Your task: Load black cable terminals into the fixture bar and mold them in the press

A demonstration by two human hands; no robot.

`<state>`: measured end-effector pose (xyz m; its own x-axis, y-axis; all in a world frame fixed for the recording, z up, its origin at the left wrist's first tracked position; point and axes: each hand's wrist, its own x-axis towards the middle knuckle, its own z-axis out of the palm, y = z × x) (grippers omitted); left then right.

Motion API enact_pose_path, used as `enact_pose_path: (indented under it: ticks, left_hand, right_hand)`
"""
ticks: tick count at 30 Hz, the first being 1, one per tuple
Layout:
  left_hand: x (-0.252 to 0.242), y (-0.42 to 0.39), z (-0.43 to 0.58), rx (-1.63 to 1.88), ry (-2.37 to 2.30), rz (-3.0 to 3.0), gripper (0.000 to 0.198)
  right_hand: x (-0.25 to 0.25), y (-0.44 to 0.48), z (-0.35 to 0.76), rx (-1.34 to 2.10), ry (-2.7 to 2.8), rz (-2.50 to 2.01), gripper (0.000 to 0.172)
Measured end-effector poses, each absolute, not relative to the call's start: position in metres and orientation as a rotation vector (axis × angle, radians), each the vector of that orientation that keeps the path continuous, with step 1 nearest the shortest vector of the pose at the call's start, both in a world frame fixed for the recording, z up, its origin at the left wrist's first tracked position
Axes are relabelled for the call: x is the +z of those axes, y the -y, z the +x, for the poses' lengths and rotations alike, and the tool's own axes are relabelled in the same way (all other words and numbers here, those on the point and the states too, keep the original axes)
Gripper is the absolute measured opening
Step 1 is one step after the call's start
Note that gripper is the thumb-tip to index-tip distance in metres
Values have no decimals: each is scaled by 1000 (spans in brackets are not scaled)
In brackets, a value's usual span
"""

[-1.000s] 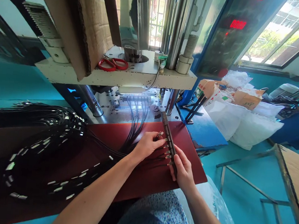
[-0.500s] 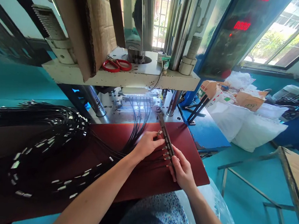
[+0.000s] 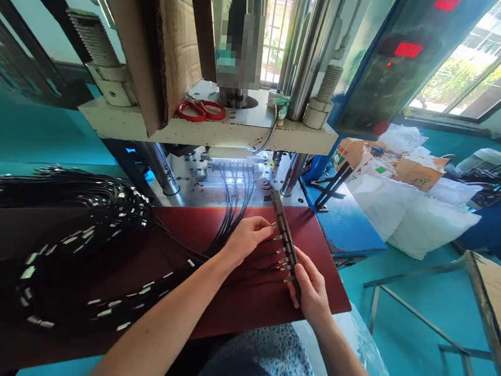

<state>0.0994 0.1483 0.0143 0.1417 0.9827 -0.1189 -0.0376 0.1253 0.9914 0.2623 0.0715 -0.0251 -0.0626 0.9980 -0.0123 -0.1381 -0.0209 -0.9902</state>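
Left hand (image 3: pixel 246 237), centre of frame: thumb and index pinched on what looks like a cable end (image 3: pixel 273 225), mostly hidden by the fingers. Fingertips sit just left of the dark slotted strip (image 3: pixel 285 238), level with its upper half; contact with it can't be confirmed. Strip is right of centre, long axis steep, top leaning upper left, bottom toward lower right. Metal cable tips (image 3: pixel 285 267) line its left edge below the pinch, leads running left; how deep they're seated, can't tell. Right hand (image 3: pixel 314 287) is the nearer one, closed round the strip's lower end, thumb on top. Surface: black cable coil (image 3: pixel 69 195) with pale tags fills the left of the red-brown board (image 3: pixel 327 265); more cables (image 3: pixel 234 198) drape from the press bed (image 3: pixel 191 194) onto mid-board. Bare board right of the strip, so some room there. Room: cardboard (image 3: pixel 178 53) upper left, red-handled scissors (image 3: pixel 201 111) on the cream press plate (image 3: pixel 220 134) upper centre, control panel (image 3: pixel 382 82) with red digits upper right, white bags (image 3: pixel 423 220) at right, metal stand (image 3: pixel 415 305) lower right.
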Motion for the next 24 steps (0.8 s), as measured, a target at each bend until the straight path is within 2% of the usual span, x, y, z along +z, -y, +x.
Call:
enact_pose_path:
  ticks: [9, 17, 20, 24]
  left_hand:
    - [24, -151, 99, 950, -1176, 1214, 26]
    - [23, -150, 97, 1017, -1186, 1239, 21]
    - [21, -150, 90, 988, -1029, 1164, 24]
    - [18, -153, 83, 1134, -1072, 1100, 29]
  right_hand:
    - [-28, -74, 265, 1345, 1205, -1066, 44]
    - [-26, -74, 261, 1293, 1292, -1145, 47]
    - [-23, -75, 261, 1339, 1175, -1119, 46]
    - [-22, -76, 263, 1364, 1075, -1093, 47]
